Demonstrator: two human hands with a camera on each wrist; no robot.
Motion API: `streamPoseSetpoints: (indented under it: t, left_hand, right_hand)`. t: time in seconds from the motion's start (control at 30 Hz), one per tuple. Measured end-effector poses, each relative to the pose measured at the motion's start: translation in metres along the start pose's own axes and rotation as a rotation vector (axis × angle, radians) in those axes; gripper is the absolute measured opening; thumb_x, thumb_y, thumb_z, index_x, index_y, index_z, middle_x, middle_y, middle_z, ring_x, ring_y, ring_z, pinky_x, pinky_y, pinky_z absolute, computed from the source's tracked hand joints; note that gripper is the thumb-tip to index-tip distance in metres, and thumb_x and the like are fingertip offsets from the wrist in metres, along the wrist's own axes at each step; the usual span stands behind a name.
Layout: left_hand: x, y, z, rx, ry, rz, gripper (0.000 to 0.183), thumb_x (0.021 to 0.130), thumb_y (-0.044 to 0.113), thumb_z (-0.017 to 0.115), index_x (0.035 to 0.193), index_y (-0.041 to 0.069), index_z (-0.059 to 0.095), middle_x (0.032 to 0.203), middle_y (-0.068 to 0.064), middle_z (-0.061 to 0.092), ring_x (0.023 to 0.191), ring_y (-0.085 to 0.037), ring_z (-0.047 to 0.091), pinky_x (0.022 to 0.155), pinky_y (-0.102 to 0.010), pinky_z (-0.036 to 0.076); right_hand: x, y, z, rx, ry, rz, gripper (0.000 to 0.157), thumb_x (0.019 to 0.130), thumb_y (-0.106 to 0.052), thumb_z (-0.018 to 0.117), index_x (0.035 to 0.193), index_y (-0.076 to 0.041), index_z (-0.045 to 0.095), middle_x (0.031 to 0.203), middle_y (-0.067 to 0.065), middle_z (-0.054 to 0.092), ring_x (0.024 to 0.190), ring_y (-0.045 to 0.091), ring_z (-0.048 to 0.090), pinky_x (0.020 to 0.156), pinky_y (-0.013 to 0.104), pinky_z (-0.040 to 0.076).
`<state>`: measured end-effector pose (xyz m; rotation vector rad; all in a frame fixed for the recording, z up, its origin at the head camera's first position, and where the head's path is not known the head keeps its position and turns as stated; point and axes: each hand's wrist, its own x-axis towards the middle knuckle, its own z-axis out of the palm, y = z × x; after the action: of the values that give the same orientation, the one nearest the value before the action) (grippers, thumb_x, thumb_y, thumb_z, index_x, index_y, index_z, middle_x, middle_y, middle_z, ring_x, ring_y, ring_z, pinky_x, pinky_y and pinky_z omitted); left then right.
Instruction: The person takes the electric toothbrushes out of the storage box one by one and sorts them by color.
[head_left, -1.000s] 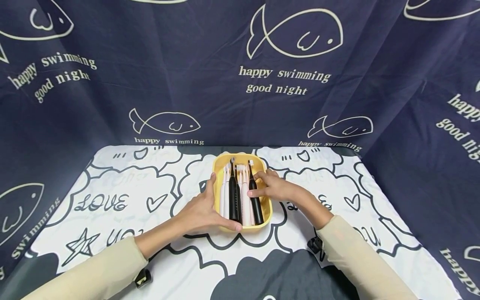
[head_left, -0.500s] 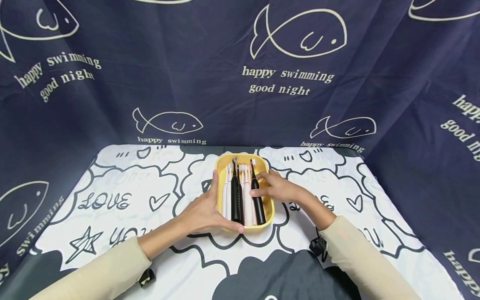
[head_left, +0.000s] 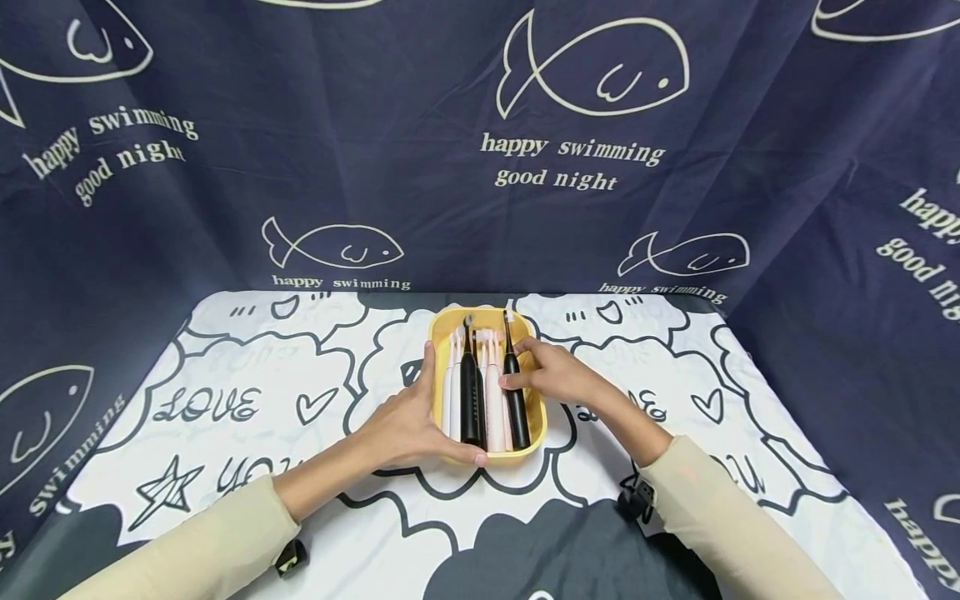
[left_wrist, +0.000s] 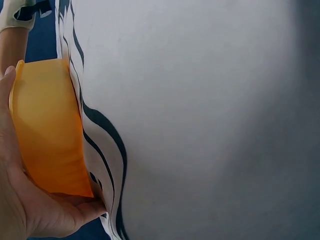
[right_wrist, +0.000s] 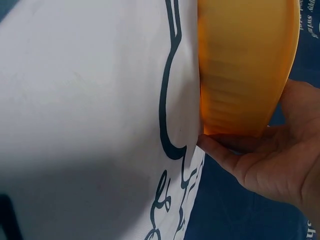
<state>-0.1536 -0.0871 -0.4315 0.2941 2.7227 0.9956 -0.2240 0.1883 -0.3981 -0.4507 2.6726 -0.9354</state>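
A yellow tray stands on the cloth-covered table in the head view, holding several electric toothbrushes lying side by side. Its left side and near corner are held by my left hand; the thumb reaches along the near rim. At the tray's right, my right hand pinches a black electric toothbrush by its upper handle. That brush's head rises above the others. A second black toothbrush lies left of a pink toothbrush, with white toothbrushes at the far left. Both wrist views show the tray's outer wall.
The table's black-and-white printed cloth surrounds the tray. Dark blue fabric with fish drawings hangs behind and on both sides.
The head of the right black toothbrush has risen and shifted toward the tray's far rim with my right hand. My left hand keeps its place on the tray. The head view shifts slightly.
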Motion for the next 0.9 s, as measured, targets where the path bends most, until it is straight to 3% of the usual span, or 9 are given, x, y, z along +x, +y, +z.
streamPoseSetpoints:
  t: [0.43,0.73,0.9]
  left_hand:
    - [0.000,-0.001,-0.001,-0.020,-0.012,-0.003,0.183,0.055,0.083,0.101,0.178,0.030,-0.023,0.176,-0.026,0.046,0.150,-0.043,0.061,0.117,-0.059,0.055]
    - [0.001,-0.002,-0.001,-0.029,-0.018,-0.003,0.183,0.054,0.084,0.101,0.178,0.033,-0.024,0.178,-0.024,0.044,0.151,-0.041,0.060,0.119,-0.059,0.053]
    - [0.001,-0.002,-0.001,-0.037,-0.022,0.001,0.183,0.053,0.084,0.101,0.178,0.033,-0.023,0.179,-0.023,0.043,0.152,-0.040,0.059,0.120,-0.058,0.053]
  right_hand:
    - [0.000,0.008,0.001,0.154,0.055,-0.029,0.052,0.104,-0.031,0.078,0.135,-0.002,0.049,0.116,0.016,0.073,0.106,0.027,0.069,0.100,0.041,0.053]
    - [0.002,0.010,-0.001,0.232,0.078,-0.045,0.048,0.110,-0.026,0.072,0.136,0.000,0.042,0.110,0.014,0.064,0.097,0.022,0.063,0.081,0.033,0.051]
    - [0.002,0.011,-0.001,0.229,0.091,-0.041,0.049,0.113,-0.026,0.069,0.143,0.002,0.041,0.111,0.015,0.067,0.096,0.021,0.063,0.080,0.033,0.051]
